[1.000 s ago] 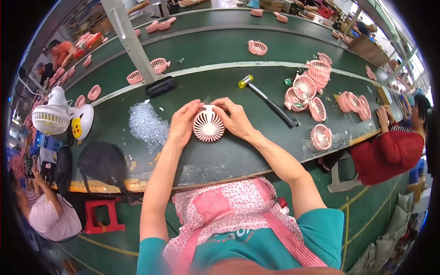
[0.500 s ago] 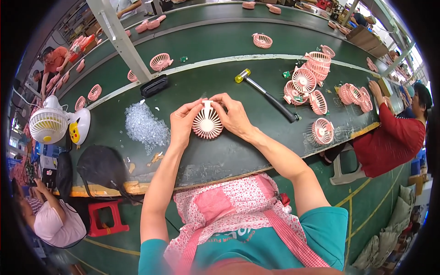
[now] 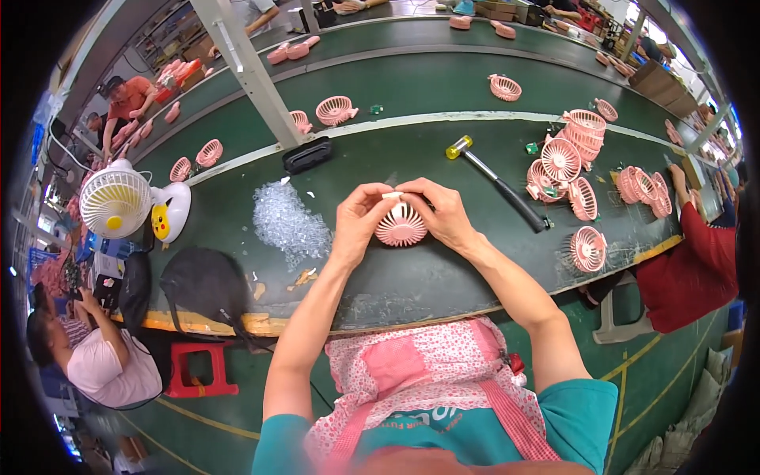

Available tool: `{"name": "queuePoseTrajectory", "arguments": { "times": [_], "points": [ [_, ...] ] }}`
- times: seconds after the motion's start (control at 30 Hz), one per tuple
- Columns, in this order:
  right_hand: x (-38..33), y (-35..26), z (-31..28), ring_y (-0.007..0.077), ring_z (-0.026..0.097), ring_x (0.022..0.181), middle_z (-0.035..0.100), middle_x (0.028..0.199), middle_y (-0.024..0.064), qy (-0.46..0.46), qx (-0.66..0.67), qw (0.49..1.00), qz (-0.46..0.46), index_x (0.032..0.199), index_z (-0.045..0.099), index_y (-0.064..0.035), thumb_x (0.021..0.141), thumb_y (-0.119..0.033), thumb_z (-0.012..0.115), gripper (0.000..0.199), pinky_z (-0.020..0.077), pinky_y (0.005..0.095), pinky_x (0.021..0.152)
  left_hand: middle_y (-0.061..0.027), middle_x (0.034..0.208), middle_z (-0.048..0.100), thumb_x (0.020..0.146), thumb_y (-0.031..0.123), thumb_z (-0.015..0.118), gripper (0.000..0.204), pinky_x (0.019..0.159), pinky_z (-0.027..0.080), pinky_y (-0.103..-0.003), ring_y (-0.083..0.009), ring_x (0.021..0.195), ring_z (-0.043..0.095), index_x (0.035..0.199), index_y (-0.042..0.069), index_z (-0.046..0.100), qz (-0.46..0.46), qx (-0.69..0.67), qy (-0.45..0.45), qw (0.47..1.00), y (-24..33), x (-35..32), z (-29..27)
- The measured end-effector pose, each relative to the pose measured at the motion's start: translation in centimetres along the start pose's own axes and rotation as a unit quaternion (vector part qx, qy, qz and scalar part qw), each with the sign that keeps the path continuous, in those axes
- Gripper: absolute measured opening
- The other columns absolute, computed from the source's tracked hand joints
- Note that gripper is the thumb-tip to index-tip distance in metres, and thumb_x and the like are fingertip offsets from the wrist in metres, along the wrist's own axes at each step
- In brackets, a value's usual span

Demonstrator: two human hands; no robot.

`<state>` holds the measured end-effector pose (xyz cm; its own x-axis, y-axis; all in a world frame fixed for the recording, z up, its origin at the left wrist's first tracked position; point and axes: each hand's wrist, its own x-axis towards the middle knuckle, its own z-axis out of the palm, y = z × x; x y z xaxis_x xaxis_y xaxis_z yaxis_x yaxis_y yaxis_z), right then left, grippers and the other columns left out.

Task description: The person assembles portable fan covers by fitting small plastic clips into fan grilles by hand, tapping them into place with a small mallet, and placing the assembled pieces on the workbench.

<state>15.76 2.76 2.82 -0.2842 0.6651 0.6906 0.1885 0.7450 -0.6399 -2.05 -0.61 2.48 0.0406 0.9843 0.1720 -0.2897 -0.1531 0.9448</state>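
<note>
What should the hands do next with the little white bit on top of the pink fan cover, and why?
Probably press the small white piece down into the top edge of the pink fan grille. Both the left hand and the right hand already pinch that piece right at the rim, and the grille rests on the green table between them, so a gentle push seems the likely step.

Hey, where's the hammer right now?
In the head view the hammer lies on the green table, right of centre, just beyond the right hand, between it and the stacked pink fan grilles.
</note>
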Motion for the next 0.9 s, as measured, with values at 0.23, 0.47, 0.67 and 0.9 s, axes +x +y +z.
{"name": "queuePoseTrajectory", "arguments": {
  "times": [0.23, 0.47, 0.67, 0.9],
  "points": [
    [1.0, -0.5, -0.2, 0.0269, 0.064, 0.090, 0.065, 0.097, 0.0113, 0.002, -0.057, 0.997, -0.048, 0.098, 0.065, -0.0017, 0.085, -0.004, 0.074, 0.016, 0.0514, 0.0363, 0.078, -0.0058, 0.101, 0.070, 0.092, 0.001, 0.069, 0.016, 0.083, 0.053, -0.024, -0.0113, 0.093, 0.066, 0.109, -0.001, 0.069, 0.015, 0.006, 0.030, 0.999, 1.0, 0.4, -0.9],
    [-0.1, -0.3, -0.6, 0.0273, 0.062, 0.092, 0.063, 0.096, 0.0099, 0.017, -0.007, 1.000, 0.000, 0.095, 0.063, -0.0023, 0.085, -0.003, 0.071, 0.013, 0.0471, 0.0366, 0.082, -0.0032, 0.100, 0.068, 0.090, -0.001, 0.070, 0.013, 0.085, 0.053, -0.024, -0.0106, 0.093, 0.065, 0.103, 0.003, 0.071, 0.047, 0.047, 0.023, 0.998, 1.0, -0.1, -0.3],
    [0.5, -1.1, -0.3, 0.0248, 0.061, 0.088, 0.063, 0.094, 0.0075, -0.004, 0.022, 1.000, 0.005, 0.094, 0.063, -0.0048, 0.088, -0.008, 0.069, 0.009, 0.0418, 0.0368, 0.085, -0.0045, 0.099, 0.068, 0.088, -0.003, 0.071, 0.014, 0.105, 0.040, -0.035, -0.0129, 0.095, 0.060, 0.101, 0.002, 0.071, 0.131, 0.089, 0.004, 0.987, 0.4, 0.2, -0.7],
    [1.0, 0.2, -1.4, 0.0238, 0.062, 0.084, 0.064, 0.088, 0.0057, -0.029, -0.048, 0.997, -0.057, 0.093, 0.066, -0.0056, 0.087, -0.011, 0.070, 0.009, 0.0416, 0.0373, 0.087, -0.0071, 0.106, 0.070, 0.085, 0.000, 0.074, 0.019, 0.112, 0.036, -0.040, -0.0195, 0.107, 0.062, 0.104, 0.001, 0.070, 0.196, 0.231, 0.013, 0.953, -0.2, 0.5, -0.3]
  ]
}}
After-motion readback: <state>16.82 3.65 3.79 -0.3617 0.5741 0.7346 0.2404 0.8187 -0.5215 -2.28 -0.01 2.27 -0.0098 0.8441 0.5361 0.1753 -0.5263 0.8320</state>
